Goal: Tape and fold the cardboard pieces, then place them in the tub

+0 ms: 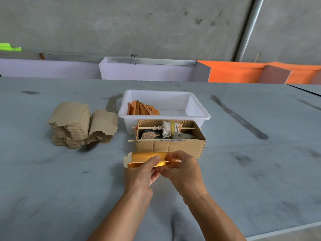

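Both hands pinch one gold-faced cardboard piece [142, 158] just above the table [243, 171], its long axis running left to right.

Left hand [140, 173] and right hand [182, 166] have fingers clamped on its middle fold. Behind it stands a cardboard box [169, 146] holding a cloth-wrapped roll on sticks — then the white tub [198, 112] with folded orange pieces [143, 108]; a flat cardboard stack [81, 124] lies to the left.

My hands hold a glossy gold-faced cardboard piece [147, 158]; the white rectangular tub [196, 108] is smooth plastic, the scuffed grey tabletop [243, 162] matt, the brown corrugated cardboard box [173, 146] creased.
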A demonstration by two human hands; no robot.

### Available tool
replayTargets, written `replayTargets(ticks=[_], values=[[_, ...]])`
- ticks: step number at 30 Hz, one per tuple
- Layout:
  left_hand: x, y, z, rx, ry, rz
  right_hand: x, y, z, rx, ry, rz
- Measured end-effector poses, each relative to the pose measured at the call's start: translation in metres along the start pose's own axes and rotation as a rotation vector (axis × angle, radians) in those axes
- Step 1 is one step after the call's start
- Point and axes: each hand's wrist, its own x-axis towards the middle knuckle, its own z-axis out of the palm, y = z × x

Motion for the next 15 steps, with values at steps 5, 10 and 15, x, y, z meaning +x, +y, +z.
replayTargets(ticks=[5,10,15], values=[[-0.003,-0.001,0.004,-0.048,0.005,0.041,-0.012,0.005,0.009,0.124,0.12,-0.013],[-0.008,0.001,0.006,-0.067,-0.039,0.079,-0.015,0.008,0.01,0.401,0.13,0.089],[-0.008,0.014,0.006,-0.002,-0.069,0.081,-0.015,0.013,0.001,0.482,0.124,0.147]])
